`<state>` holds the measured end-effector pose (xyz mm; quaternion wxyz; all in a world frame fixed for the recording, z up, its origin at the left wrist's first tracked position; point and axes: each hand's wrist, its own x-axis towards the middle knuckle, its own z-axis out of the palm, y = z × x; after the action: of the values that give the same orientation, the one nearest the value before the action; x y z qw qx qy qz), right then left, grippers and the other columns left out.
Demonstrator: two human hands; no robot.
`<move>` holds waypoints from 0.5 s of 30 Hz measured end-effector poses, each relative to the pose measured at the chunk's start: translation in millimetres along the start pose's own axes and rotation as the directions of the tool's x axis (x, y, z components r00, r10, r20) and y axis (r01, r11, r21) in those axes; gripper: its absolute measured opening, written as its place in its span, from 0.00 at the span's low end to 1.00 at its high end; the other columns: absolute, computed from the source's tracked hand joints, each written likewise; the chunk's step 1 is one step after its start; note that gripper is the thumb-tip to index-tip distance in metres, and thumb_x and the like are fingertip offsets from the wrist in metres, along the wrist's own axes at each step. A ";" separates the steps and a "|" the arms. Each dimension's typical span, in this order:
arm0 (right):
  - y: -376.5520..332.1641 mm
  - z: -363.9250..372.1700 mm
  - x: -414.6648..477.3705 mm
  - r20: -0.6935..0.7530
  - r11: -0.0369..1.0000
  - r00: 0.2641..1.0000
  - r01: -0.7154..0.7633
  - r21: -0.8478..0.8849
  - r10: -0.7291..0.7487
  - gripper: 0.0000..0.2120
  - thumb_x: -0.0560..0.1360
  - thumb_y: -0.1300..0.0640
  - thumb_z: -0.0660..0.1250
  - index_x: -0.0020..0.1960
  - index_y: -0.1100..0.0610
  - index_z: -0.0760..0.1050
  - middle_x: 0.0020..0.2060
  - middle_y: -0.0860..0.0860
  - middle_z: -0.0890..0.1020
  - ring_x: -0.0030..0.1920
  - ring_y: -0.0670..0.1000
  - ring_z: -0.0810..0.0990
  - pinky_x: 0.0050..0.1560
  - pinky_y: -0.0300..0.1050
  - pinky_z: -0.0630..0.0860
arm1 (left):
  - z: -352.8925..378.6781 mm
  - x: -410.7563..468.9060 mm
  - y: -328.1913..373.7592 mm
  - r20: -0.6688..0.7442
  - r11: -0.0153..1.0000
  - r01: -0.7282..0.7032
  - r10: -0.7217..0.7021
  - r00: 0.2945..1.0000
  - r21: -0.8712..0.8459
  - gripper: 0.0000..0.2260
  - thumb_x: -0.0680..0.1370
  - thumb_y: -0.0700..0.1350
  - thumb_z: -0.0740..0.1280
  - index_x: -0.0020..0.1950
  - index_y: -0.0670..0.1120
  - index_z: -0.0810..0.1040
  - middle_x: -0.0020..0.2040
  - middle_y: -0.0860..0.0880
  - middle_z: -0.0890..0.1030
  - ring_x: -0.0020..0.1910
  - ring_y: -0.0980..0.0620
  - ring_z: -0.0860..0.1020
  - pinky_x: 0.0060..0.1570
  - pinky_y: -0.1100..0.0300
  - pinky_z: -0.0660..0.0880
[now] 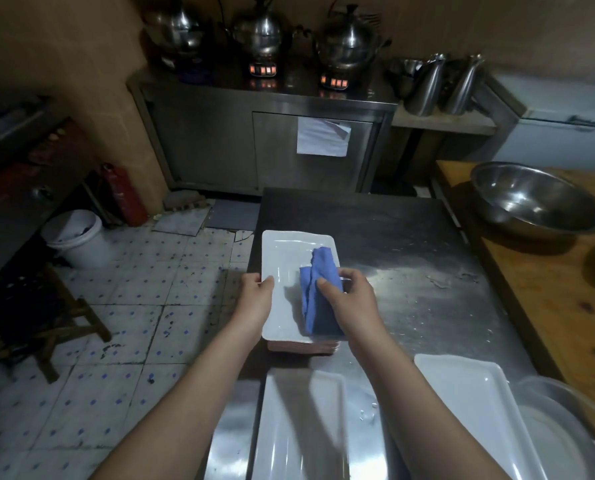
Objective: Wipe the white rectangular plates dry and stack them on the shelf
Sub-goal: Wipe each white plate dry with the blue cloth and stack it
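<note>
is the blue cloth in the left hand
No, the right hand grips the blue cloth on the plate, while the left hand holds the plate's left edge.

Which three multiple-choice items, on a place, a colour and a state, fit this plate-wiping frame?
1. The large steel bowl sits on: A the wooden counter; B the floor; C the steel table.
2. The cloth is: A red; B blue; C white.
3. The left hand: A hangs idle; B grips the plate by its edge; C holds the cloth.
Key: 1A, the bowl rests on wood at right; 2B, the cloth is plainly blue; 3B, its thumb lies over the plate's left rim, while the right hand holds the cloth.
</note>
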<state>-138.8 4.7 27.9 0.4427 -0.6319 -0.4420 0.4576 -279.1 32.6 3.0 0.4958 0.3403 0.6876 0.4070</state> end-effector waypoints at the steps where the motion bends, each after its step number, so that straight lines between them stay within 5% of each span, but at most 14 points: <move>1: -2.7 2.5 -5.4 0.018 0.999 1.000 0.010 -0.034 -0.010 0.09 0.75 0.53 0.67 0.52 0.50 0.68 0.42 0.41 0.74 0.41 0.38 0.74 0.32 0.28 0.66 | -1.6 -10.1 1.9 0.014 1.000 -0.005 0.005 1.000 -0.029 0.12 0.81 0.44 0.57 0.62 0.40 0.67 0.50 0.39 0.77 0.44 0.43 0.77 0.39 0.56 0.73; 8: -2.2 17.6 -55.4 0.008 0.939 0.987 0.156 -0.307 -0.161 0.10 0.74 0.55 0.67 0.53 0.52 0.70 0.43 0.46 0.77 0.42 0.45 0.75 0.36 0.29 0.66 | -27.1 -75.2 1.2 0.119 0.995 0.022 -0.010 0.993 -0.102 0.13 0.81 0.52 0.56 0.53 0.46 0.75 0.42 0.46 0.80 0.36 0.50 0.79 0.29 0.62 0.72; 12: 3.6 21.3 -81.6 0.027 0.777 0.939 0.300 -0.553 -0.343 0.16 0.75 0.55 0.66 0.62 0.54 0.72 0.58 0.50 0.76 0.61 0.53 0.70 0.55 0.40 0.65 | -43.1 -102.6 -3.2 0.161 0.983 0.052 -0.024 0.987 -0.174 0.12 0.82 0.52 0.55 0.46 0.49 0.75 0.39 0.46 0.81 0.36 0.48 0.80 0.35 0.59 0.76; 15: 5.9 22.5 -98.0 0.139 0.674 0.906 0.392 -0.626 -0.399 0.24 0.79 0.55 0.62 0.73 0.55 0.62 0.72 0.50 0.65 0.73 0.52 0.60 0.71 0.41 0.54 | -53.7 -120.0 -8.4 0.176 0.979 0.056 -0.020 0.984 -0.198 0.13 0.82 0.52 0.55 0.46 0.50 0.76 0.40 0.46 0.81 0.36 0.48 0.80 0.33 0.60 0.76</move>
<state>-178.3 -87.5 36.3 0.2904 -0.6357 -0.6950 0.1691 -297.9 -87.6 53.6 0.5933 0.3088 0.6034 0.4342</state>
